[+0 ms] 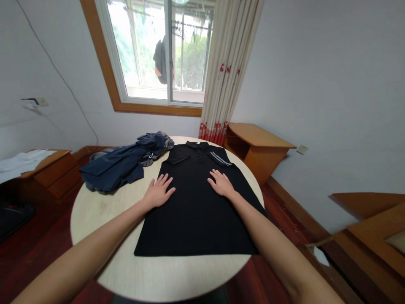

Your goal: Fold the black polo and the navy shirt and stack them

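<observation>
A black polo shirt point(196, 215) lies spread flat on the round table point(107, 211), its collar at the far side and its hem towards me. Both short sleeves rest inward over the upper body of the shirt; the right one shows two grey stripes near its edge. My left hand point(158, 192) lies with fingers spread at the shirt's left edge, touching the cloth. On the right half of the chest, my right hand point(221, 183) rests palm down, fingers stretched out. Neither hand grips anything.
A heap of dark blue and grey clothes point(123, 162) sits at the table's back left. Behind the table's right side stands a wooden cabinet point(256, 139), beside a patterned curtain point(224, 63). A wooden drawer unit point(60, 175) bearing white cloth is at far left.
</observation>
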A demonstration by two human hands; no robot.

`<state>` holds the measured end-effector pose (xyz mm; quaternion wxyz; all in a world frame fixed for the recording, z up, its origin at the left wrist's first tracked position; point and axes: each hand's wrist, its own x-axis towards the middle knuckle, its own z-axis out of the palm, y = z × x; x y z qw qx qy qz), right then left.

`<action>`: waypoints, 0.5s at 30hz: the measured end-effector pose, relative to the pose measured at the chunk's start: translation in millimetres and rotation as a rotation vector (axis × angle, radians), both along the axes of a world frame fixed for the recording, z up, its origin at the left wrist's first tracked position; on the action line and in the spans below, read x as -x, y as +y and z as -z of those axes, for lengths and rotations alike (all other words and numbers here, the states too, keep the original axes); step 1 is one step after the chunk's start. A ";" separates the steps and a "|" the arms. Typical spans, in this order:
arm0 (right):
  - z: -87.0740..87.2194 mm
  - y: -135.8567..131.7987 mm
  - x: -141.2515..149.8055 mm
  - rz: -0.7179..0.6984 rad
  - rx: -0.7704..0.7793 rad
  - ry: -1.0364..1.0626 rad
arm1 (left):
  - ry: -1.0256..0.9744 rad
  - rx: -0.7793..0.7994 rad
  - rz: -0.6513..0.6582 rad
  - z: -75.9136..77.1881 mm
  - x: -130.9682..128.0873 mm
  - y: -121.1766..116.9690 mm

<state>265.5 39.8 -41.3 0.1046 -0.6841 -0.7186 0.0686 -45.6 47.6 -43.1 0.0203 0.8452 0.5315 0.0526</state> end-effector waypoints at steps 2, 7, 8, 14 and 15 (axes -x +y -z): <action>1.6 -5.8 -12.3 0.044 -0.012 -0.006 | 0.002 -0.057 -0.127 -2.3 11.7 -10.3; 4.7 -12.2 -20.3 0.071 -0.035 -0.021 | -0.057 -0.032 -0.219 -17.3 21.2 -31.8; 5.0 -13.1 -19.6 0.072 -0.041 -0.023 | -0.095 0.031 -0.220 -21.5 22.0 -35.5; 2.2 -18.7 -17.8 0.076 -0.045 -0.031 | -0.458 0.668 -0.195 -45.1 37.2 -56.3; 0.5 -19.4 -17.7 0.080 -0.045 -0.033 | -0.526 0.725 -0.186 -48.7 39.6 -59.0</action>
